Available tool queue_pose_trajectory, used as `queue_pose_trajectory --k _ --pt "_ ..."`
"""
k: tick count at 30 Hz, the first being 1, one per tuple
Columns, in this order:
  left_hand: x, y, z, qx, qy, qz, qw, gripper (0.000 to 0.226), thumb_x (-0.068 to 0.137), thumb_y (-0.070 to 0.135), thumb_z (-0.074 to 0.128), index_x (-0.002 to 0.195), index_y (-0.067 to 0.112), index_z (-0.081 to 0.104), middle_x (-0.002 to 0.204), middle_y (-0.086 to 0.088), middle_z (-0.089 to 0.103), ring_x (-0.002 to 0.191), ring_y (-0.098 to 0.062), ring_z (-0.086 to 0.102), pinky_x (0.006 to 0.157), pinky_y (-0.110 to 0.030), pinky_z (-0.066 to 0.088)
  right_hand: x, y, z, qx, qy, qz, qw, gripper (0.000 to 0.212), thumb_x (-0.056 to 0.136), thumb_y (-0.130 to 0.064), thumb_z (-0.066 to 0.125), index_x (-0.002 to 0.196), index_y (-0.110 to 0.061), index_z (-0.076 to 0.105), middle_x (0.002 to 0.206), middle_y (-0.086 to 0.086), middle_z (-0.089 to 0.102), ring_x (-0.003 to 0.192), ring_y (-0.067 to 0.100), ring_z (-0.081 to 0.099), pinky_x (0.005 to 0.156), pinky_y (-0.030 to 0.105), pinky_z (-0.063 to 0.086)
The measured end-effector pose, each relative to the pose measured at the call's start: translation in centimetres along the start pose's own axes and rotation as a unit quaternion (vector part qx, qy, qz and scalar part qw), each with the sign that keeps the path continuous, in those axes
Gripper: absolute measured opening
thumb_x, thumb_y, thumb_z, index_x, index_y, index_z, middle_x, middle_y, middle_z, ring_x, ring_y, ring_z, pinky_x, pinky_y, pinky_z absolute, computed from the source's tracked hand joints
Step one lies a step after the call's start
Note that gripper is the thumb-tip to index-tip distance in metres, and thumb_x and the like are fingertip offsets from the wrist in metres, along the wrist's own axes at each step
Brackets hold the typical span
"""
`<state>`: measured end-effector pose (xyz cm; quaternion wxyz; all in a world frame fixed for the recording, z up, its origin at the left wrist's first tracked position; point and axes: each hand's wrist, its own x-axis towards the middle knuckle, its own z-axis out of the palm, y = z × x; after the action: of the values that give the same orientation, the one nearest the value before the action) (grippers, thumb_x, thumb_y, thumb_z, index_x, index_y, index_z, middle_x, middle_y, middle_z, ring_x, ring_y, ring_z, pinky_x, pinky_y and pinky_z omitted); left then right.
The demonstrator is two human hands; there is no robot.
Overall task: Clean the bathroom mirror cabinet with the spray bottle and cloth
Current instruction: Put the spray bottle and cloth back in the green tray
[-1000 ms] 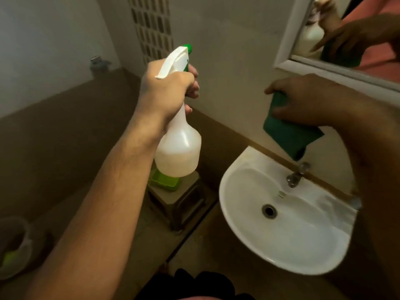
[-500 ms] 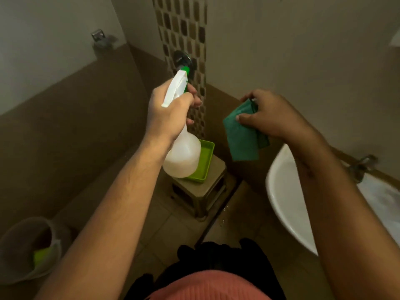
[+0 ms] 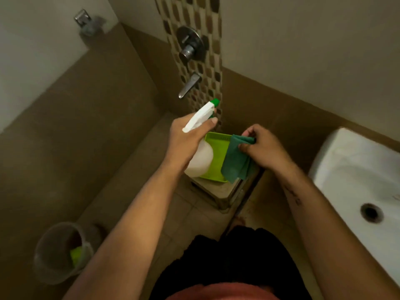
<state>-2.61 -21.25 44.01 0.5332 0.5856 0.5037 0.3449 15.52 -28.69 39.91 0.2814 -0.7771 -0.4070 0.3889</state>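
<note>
I am standing over a small brown stool point(image 3: 218, 189) that is sitting on the tiled floor in the corner, just below a strip of mosaic tiles point(image 3: 207, 40) carrying a round metal shower valve point(image 3: 190, 45) and a lever tap point(image 3: 189, 85). A white washbasin point(image 3: 355, 176) with a dark drain is jutting in at my right, close beside my right forearm, and a metal fitting point(image 3: 82, 17) is sticking out of the left wall. Down at the lower left a translucent bucket point(image 3: 58, 252) is resting on the floor, with something lime green lying inside it. A lime green tray point(image 3: 216, 156) is lying on top of the stool; I cannot tell whether anything is lying in it, since what I am holding is covering much of it. My left hand point(image 3: 186, 141) is wrapping its grip tightly around the neck of the white spray bottle point(image 3: 200, 161), green nozzle pointing toward the tiled strip, the round body hanging over the tray's left side. My right hand point(image 3: 263, 148) is pinching the green cloth point(image 3: 237, 163) between thumb and curled fingers, its grip clamped on the top edge, the cloth draping down over the tray's right side.
</note>
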Motion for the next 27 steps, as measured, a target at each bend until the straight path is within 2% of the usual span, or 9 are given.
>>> queue_pose_trajectory --k 3,5,7,9,13,16,20,24,27 --pt "3.0 -2.7 0.6 -0.026 0.002 -0.032 0.999 0.025 0.077 0.013 0.087 0.101 0.011 0.080 0.081 0.011 0.078 0.078 0.002 0.070 0.069 -0.015 0.050 2.5 2.0 2.6 0.005 0.002 0.048 0.999 0.022 0.083 -0.022 0.069 0.100 -0.020 0.055 0.087 -0.005 0.059 0.072 0.009 0.054 0.059 0.028 0.042" --pt "5.0 -4.8 0.9 -0.028 -0.011 -0.049 0.998 0.026 0.074 0.014 0.089 0.099 0.012 0.081 0.082 0.008 0.079 0.078 -0.001 0.070 0.068 -0.018 0.050 3.8 3.5 4.2 0.015 0.000 0.093 0.996 0.027 0.081 -0.025 0.069 0.101 -0.021 0.052 0.087 -0.006 0.058 0.076 0.014 0.057 0.068 0.034 0.050" --pt "6.7 -7.2 1.3 -0.024 -0.021 -0.060 0.998 0.026 0.072 0.016 0.090 0.096 0.012 0.082 0.083 0.004 0.078 0.078 -0.006 0.069 0.068 -0.023 0.050 4.5 4.9 5.9 0.018 0.005 0.133 0.991 0.029 0.080 -0.026 0.070 0.102 -0.022 0.050 0.091 -0.006 0.057 0.085 0.018 0.058 0.077 0.037 0.050" --pt "9.2 -9.9 2.1 -0.019 -0.042 -0.078 0.996 0.023 0.070 0.016 0.091 0.091 0.016 0.082 0.080 0.004 0.077 0.076 -0.007 0.068 0.067 -0.024 0.049 5.7 6.9 8.2 0.054 0.015 0.167 0.984 0.028 0.082 -0.021 0.068 0.103 -0.021 0.049 0.099 0.000 0.058 0.090 0.019 0.058 0.079 0.038 0.051" --pt "14.0 -16.2 4.8 -0.001 -0.107 -0.101 0.989 0.020 0.070 0.015 0.092 0.082 0.025 0.079 0.073 0.012 0.075 0.073 -0.004 0.067 0.066 -0.024 0.050 8.5 11.1 13.5 0.121 0.013 0.225 0.967 0.041 0.083 -0.007 0.061 0.123 -0.015 0.052 0.110 0.009 0.065 0.096 0.026 0.064 0.081 0.035 0.052" --pt "16.5 -20.7 6.9 -0.007 -0.144 -0.127 0.981 0.022 0.070 0.013 0.091 0.082 0.026 0.079 0.074 0.011 0.075 0.074 -0.004 0.068 0.067 -0.025 0.051 10.4 13.7 17.7 0.128 0.031 0.244 0.961 0.039 0.077 -0.010 0.059 0.115 -0.016 0.062 0.103 0.007 0.071 0.097 0.028 0.067 0.083 0.040 0.054" --pt "18.9 -26.1 9.1 -0.023 -0.189 -0.117 0.975 0.023 0.070 0.009 0.090 0.088 0.020 0.080 0.084 0.000 0.076 0.079 -0.010 0.068 0.072 -0.029 0.051 12.6 15.4 21.7 0.161 0.076 0.274 0.945 0.031 0.084 -0.006 0.058 0.113 -0.018 0.060 0.101 0.005 0.070 0.095 0.025 0.066 0.081 0.039 0.053" --pt "20.6 -30.8 10.4 -0.032 -0.196 -0.107 0.974 0.029 0.072 0.007 0.088 0.100 0.005 0.080 0.089 -0.003 0.078 0.082 -0.010 0.070 0.074 -0.025 0.054 14.6 16.9 25.2 0.185 0.106 0.284 0.935 0.027 0.087 -0.008 0.057 0.111 -0.020 0.057 0.096 -0.001 0.068 0.089 0.020 0.065 0.078 0.039 0.054" --pt "22.1 -34.2 11.3 -0.024 -0.206 -0.093 0.974 0.032 0.073 0.009 0.088 0.103 0.002 0.079 0.094 -0.011 0.078 0.083 -0.010 0.069 0.075 -0.025 0.053 16.3 18.3 27.1 0.195 0.140 0.291 0.926 0.028 0.089 -0.010 0.057 0.113 -0.023 0.055 0.093 -0.006 0.065 0.087 0.018 0.064 0.075 0.034 0.053"
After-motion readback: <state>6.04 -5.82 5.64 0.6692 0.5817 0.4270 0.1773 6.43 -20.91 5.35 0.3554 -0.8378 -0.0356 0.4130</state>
